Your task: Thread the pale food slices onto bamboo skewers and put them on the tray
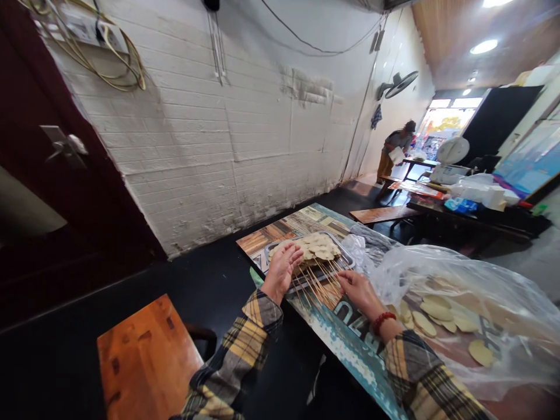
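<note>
A metal tray (346, 255) sits on the table and holds several bamboo skewers (318, 280) threaded with pale round slices (320, 247). My left hand (282, 267) lies flat on the near left side of the pile, fingers stretched out over the slices. My right hand (356, 290) rests at the stick ends just right of the tray, fingers curled toward the skewers; whether it grips one is unclear. A red bead bracelet (382, 319) circles my right wrist. Both sleeves are plaid.
A large clear plastic bag (464, 303) with loose pale slices lies on the table at right. A wooden stool (146, 356) stands at lower left. A white brick wall (227, 128) runs alongside. Far back, a person (396, 149) stands by other tables.
</note>
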Action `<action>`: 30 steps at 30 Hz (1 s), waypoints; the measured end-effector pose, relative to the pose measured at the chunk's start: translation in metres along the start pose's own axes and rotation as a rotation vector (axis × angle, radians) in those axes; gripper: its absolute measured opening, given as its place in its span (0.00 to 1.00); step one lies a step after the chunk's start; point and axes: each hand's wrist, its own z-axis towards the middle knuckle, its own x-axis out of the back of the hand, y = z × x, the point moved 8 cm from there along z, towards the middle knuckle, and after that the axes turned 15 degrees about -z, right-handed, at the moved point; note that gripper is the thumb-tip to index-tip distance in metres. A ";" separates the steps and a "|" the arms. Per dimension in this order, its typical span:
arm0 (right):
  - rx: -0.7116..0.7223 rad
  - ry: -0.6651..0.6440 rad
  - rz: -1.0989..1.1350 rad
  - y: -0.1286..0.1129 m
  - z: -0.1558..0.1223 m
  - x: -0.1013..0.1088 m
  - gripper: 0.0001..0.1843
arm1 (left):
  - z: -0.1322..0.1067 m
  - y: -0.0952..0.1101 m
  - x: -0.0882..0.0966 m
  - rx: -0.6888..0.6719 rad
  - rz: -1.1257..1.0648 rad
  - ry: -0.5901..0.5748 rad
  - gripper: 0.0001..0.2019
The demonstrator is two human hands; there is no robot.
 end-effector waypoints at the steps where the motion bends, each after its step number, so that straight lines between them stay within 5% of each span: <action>1: 0.005 0.001 -0.012 0.000 -0.002 0.001 0.20 | 0.002 0.001 -0.001 -0.021 0.070 -0.020 0.09; 10: 0.005 0.083 -0.197 -0.006 -0.006 0.015 0.19 | 0.026 -0.015 -0.050 -0.376 1.185 -0.433 0.20; 15: 0.012 0.093 -0.306 -0.008 -0.001 0.019 0.16 | 0.024 -0.035 -0.052 -0.427 1.589 -0.537 0.23; 21: 0.019 0.046 -0.412 -0.003 0.002 0.013 0.15 | 0.017 -0.036 -0.050 -0.457 1.417 -0.515 0.15; 30: 0.020 0.027 -0.412 -0.010 -0.009 0.018 0.16 | 0.026 -0.025 -0.053 -0.321 1.194 -0.450 0.13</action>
